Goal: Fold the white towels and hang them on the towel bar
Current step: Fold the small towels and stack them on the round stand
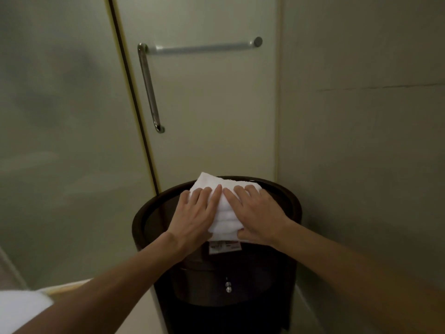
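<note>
A folded white towel (224,218) lies on the round top of a dark cabinet (154,218). My left hand (192,213) presses flat on its left half, fingers straight. Flat on the right half lies my right hand (258,213), its thumb tucked at the towel's near edge. The fingertips of both hands almost meet at the middle. Higher on the frosted glass door, the chrome towel bar (202,48) runs level, with nothing hanging on it. Another white towel (21,307) shows at the bottom left corner, partly behind my left forearm.
A long vertical door handle (149,90) drops from the bar's left end. The cabinet has a drawer with a small knob (228,286) and a label (225,247) under the towel. A plain wall (361,141) stands to the right.
</note>
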